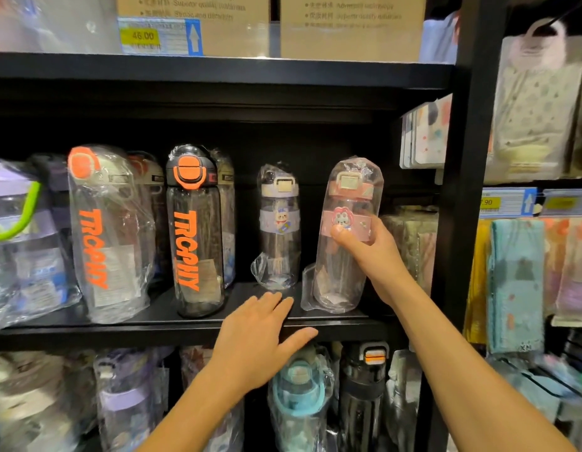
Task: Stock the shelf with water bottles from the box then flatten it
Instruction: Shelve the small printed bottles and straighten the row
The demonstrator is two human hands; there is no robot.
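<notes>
A clear water bottle with a pink lid and pink band (346, 203), wrapped in plastic, stands upright on the black middle shelf (172, 324). My right hand (371, 252) grips it around the middle, thumb on the band. Left of it stands a similar bottle with a purple band (279, 230). My left hand (260, 337) rests flat on the shelf's front edge with straight fingers, holding nothing. The box is not in view.
Two dark bottles with orange lettering (193, 236) (105, 236) and a green-handled jug (18, 223) fill the shelf's left part. More bottles (299, 396) stand on the shelf below. Cardboard boxes (348, 27) sit above. A black upright post (462, 190) bounds the right side; textiles (514, 282) hang beyond.
</notes>
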